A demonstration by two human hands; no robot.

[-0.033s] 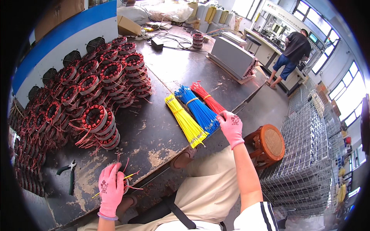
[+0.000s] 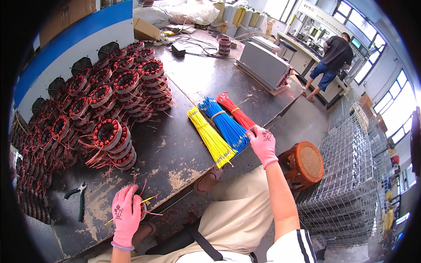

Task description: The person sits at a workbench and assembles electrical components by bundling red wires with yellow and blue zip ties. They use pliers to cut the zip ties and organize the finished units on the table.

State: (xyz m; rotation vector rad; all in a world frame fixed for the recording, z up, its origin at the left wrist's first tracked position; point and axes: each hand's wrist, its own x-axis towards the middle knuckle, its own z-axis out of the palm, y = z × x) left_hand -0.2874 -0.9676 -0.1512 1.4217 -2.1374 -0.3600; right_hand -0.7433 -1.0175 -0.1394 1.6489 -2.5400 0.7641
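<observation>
My left hand (image 2: 126, 212), in a pink glove, is closed around a small stator (image 2: 143, 211) at the table's front edge, mostly hidden by the fingers. Thin red leads and a yellow wire (image 2: 150, 199) stick out past the glove. My right hand (image 2: 263, 142), gloved in pink too, has its fingers pinched at the near end of the red wire bundle (image 2: 234, 110), beside the blue wire bundle (image 2: 224, 125). What lies between those fingertips is hidden. Left of the blue one is a yellow wire bundle (image 2: 210, 136); bands tie all three.
Stacked stators with red windings (image 2: 107, 133) crowd the table's left side. Green-handled cutters (image 2: 81, 197) lie near the front left. A grey box-shaped block (image 2: 265, 63) stands far right. Beyond the edge are a wooden stool (image 2: 309, 160), wire cages (image 2: 346, 175) and a person (image 2: 337, 57) at a machine.
</observation>
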